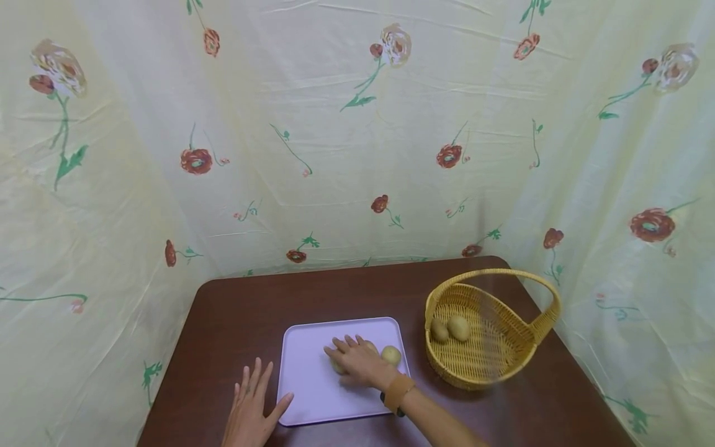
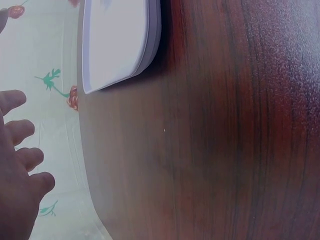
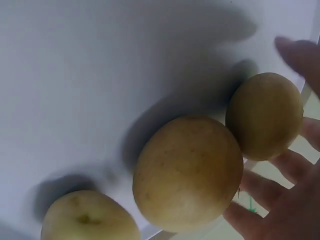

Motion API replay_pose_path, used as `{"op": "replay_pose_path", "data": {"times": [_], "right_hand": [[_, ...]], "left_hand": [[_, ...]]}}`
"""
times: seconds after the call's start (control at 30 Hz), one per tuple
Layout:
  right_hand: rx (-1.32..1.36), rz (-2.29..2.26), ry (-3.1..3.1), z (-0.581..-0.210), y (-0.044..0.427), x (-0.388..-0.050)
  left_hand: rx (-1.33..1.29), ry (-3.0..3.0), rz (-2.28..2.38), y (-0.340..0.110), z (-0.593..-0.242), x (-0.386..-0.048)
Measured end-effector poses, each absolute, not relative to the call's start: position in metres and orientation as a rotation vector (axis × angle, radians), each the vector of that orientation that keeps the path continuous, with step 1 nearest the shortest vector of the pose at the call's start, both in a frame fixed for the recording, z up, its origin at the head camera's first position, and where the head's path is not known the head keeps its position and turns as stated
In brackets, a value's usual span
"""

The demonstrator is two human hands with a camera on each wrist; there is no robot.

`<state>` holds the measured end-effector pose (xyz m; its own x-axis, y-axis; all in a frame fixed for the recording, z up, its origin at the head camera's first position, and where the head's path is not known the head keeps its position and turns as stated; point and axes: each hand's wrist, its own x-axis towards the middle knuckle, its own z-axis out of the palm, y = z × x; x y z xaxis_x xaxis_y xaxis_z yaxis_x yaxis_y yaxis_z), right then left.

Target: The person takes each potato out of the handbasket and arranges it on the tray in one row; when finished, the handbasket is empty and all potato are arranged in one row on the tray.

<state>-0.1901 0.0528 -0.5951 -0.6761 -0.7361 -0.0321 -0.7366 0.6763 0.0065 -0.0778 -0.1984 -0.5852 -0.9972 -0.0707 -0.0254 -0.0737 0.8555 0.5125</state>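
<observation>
At the lower centre of the head view, right hand [image 1: 362,365] stretched palm down over a lavender tray [image 1: 304,391], with a tan strap [image 1: 399,392] round the wrist. Fingers [image 3: 261,190] released: splayed when seen from above, and in the right wrist view set loosely along the right side of a small potato [image 3: 265,116] and a larger potato [image 3: 188,174], with thumb clear of both; impossible to tell fingertip contact from mere nearness. At the lower left of that same frame, a pitted potato [image 3: 90,220], apart from the other two, also on the tray. At the lower left of the head view, left hand [image 1: 251,406] likewise released, fingers straight and spread, just beside the tray's left edge. At the right, a golden wicker basket [image 1: 475,361] with arched handle, standing on the dark wood-grained bench [image 1: 246,310]; inside, near the left wall, a browner potato [image 1: 439,330] beside a paler potato [image 1: 459,328]. Across the upper frame, floral cloth [image 1: 329,167] with red and cream blooms.
</observation>
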Motion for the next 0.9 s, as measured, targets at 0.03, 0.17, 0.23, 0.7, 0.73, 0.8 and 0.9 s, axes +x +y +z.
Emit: {"op": "replay_pose_path", "data": {"times": [0.03, 0.17, 0.23, 0.7, 0.73, 0.8, 0.9], "right_hand": [[-1.246, 0.012, 2.849, -0.593, 0.054, -0.189], [-1.202, -0.114, 2.871, -0.581, 0.064, -0.183], [-1.174, -0.200, 2.882, -0.569, 0.074, -0.180], [-0.919, -0.431, 3.223, -0.511, 0.213, -0.153], [-0.903, -0.421, 3.248, -0.510, 0.223, -0.152], [-0.879, -0.445, 3.275, -0.509, 0.242, -0.154], [-0.887, -0.406, 3.312, -0.510, 0.266, -0.163]], "left_hand": [[-0.117, 3.024, 0.832, -0.198, -0.585, -0.078], [-0.128, 3.003, 0.820, -0.198, -0.584, -0.078], [-0.134, 2.994, 0.811, -0.198, -0.584, -0.079], [-0.127, 3.000, 0.814, -0.198, -0.589, -0.078], [-0.127, 3.002, 0.812, -0.198, -0.589, -0.078], [-0.125, 3.004, 0.812, -0.199, -0.590, -0.078], [-0.121, 3.009, 0.809, -0.199, -0.592, -0.078]]}}
